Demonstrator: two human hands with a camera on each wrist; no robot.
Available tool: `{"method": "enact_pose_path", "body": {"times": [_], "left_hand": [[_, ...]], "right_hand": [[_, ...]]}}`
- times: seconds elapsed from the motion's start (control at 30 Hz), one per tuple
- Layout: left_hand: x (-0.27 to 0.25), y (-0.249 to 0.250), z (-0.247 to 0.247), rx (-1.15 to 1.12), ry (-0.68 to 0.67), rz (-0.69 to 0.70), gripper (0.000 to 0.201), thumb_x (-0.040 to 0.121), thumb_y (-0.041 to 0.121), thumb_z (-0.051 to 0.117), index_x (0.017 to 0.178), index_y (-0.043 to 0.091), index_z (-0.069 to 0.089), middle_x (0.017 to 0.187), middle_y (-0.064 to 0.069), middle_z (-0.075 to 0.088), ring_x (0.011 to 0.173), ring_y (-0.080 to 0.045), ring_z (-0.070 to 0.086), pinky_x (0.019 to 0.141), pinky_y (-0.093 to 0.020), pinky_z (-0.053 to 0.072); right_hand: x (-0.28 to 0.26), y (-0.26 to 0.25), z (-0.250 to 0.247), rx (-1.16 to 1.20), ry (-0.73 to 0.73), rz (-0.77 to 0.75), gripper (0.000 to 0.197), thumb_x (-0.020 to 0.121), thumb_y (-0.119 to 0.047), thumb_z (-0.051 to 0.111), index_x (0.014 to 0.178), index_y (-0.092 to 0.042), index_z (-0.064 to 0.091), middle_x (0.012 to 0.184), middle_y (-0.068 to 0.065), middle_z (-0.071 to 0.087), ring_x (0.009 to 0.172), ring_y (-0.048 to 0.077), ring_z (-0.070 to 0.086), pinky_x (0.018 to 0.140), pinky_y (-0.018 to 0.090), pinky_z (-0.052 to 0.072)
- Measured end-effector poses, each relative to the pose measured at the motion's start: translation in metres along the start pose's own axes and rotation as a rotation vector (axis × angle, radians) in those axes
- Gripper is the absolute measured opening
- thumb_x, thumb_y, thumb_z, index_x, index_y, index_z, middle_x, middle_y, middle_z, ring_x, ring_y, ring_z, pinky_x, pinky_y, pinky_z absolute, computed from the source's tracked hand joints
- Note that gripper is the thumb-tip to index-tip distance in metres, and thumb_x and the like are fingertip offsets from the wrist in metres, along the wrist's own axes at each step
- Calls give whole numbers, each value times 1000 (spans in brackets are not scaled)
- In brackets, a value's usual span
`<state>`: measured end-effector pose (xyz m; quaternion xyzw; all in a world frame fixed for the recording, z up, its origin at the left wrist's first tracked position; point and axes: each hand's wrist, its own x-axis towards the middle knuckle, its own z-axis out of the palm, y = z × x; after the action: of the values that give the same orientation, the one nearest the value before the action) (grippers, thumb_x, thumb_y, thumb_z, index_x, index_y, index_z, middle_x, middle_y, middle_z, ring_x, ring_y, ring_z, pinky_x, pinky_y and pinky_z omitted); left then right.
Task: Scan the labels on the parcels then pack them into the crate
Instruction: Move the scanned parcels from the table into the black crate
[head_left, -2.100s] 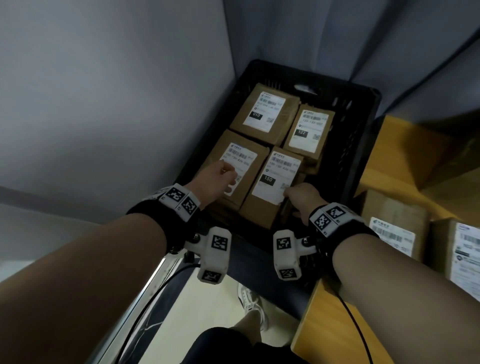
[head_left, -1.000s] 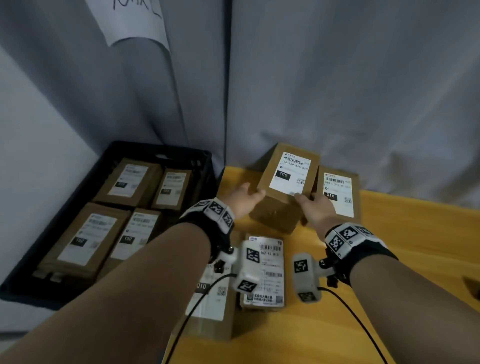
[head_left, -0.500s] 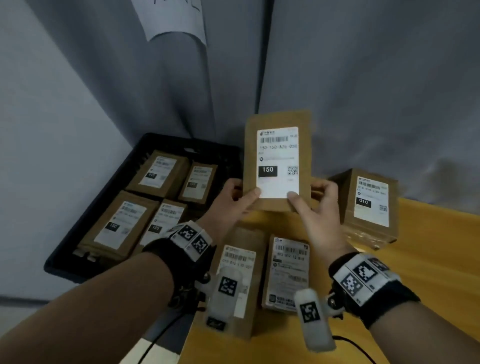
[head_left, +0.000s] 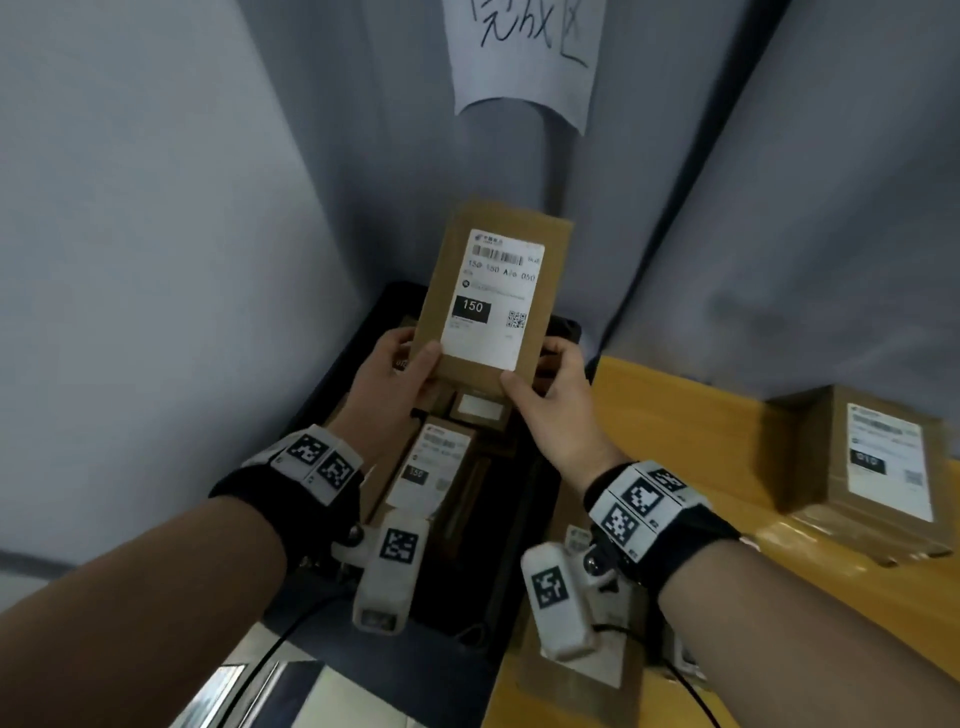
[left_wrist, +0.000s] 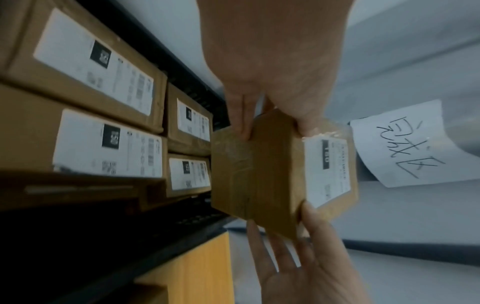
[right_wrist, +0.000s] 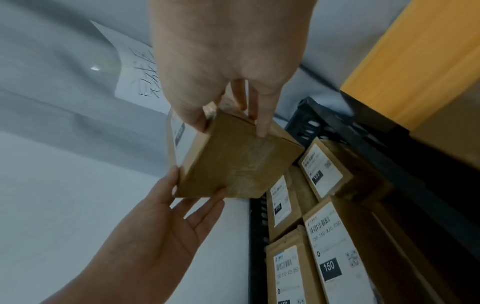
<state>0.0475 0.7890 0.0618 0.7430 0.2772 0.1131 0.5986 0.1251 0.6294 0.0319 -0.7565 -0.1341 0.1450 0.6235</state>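
**A:** Head view first: parcel (head_left: 493, 301) held upright above the crate (head_left: 563, 326), label turned back toward the camera. Left hand (head_left: 389, 384) pinching the near left corner, right hand (head_left: 556, 405) pinching the near right one, thumbs on the label face.

**B:** Good pose for a scan, probably. Hold steady, keep thumbs off the barcode (already well clear, up at the label's far end), then tip flat and lower label-up beside the packed parcels (right_wrist: 330, 257).

**A:** Which gap?

**B:** Hard to judge from the head view, with so much of the crate covered by wrists and the parcel itself. Better from the right wrist view: four packed parcels lying label-up, dark open room along the right side.

**A:** And the left wrist view?

**B:** Shows the parcel's taped underside and fingers (left_wrist: 242, 117) spread behind it, both hidden from the head. Shows nothing, though, of the spare parcel (head_left: 872, 467) waiting on the table (head_left: 675, 415) to the right.
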Motion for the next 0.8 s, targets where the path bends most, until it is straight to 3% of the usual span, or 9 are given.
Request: {"method": "enact_pose_path", "body": {"times": [0.07, 0.17, 0.27, 0.37, 0.43, 0.5, 0.6, 0.67, 0.8], "left_hand": [[21, -12, -4, 75, -54, -68, 42, 98, 34, 51, 135, 17, 46, 120, -3, 62, 100, -18, 65, 89, -37, 54], [50, -33, 3, 183, -155, -158, 47, 97, 41, 49, 138, 17, 46, 127, -8, 60, 111, -27, 62, 100, -46, 48], [64, -42, 21, 215, -273, -195, 45, 101, 38, 42, 140, 17, 44, 124, -2, 57, 110, -27, 62, 100, -43, 49], [75, -41, 35, 169, -280, -221, 46, 102, 37, 38, 144, 18, 38, 127, -4, 55, 109, -27, 62, 100, -40, 49], [86, -41, 36, 122, -230, -279, 47, 101, 41, 39, 144, 21, 39, 131, -5, 53, 105, -28, 65, 98, -41, 51], [92, -43, 33, 37, -199, -339, 46, 100, 43, 42, 140, 21, 43, 122, -2, 52, 100, -28, 67, 93, -37, 54], [93, -46, 30, -29, -200, -314, 38, 99, 38, 47, 132, 18, 47, 117, 0, 50, 95, -27, 68, 88, -34, 56], [95, -52, 28, -74, -179, -327, 33, 99, 32, 47, 129, 18, 48, 118, -1, 48, 96, -29, 68, 88, -35, 56], [95, -66, 27, -73, -229, -385, 24, 100, 27, 48, 123, 22, 46, 124, -6, 49, 101, -28, 66, 92, -37, 55]], "right_hand": [[10, 9, 11, -45, -28, 107, 50, 93, -16, 62, 135, -10, 38, 106, -9, 61, 88, -5, 59, 77, 9, 49], [25, 26, 15, -141, 7, 209, 53, 96, -23, 56, 143, -9, 35, 130, 8, 58, 115, 21, 57, 98, 34, 47], [39, 42, 12, -183, 46, 275, 49, 100, -26, 48, 145, -14, 36, 137, 8, 54, 124, 28, 52, 102, 39, 44], [48, 50, 9, -149, 69, 309, 45, 100, -31, 46, 144, -20, 41, 138, 6, 53, 125, 29, 51, 103, 48, 44], [52, 48, 11, -152, 89, 284, 43, 98, -33, 50, 138, -18, 49, 134, 4, 58, 122, 25, 54, 103, 46, 45], [55, 43, 14, -214, 132, 238, 40, 99, -29, 50, 135, -14, 53, 131, 5, 60, 121, 25, 55, 104, 35, 43], [53, 37, 16, -347, 197, 144, 37, 100, -22, 47, 134, -9, 53, 129, 7, 61, 119, 24, 55, 90, 18, 36], [51, 37, 18, -401, 194, 112, 37, 100, -22, 49, 134, -8, 53, 130, 9, 60, 119, 24, 55, 87, 16, 35], [49, 52, 20, -434, 133, 137, 48, 97, -18, 51, 144, -15, 40, 134, 9, 57, 122, 25, 54, 99, 27, 40]]}}
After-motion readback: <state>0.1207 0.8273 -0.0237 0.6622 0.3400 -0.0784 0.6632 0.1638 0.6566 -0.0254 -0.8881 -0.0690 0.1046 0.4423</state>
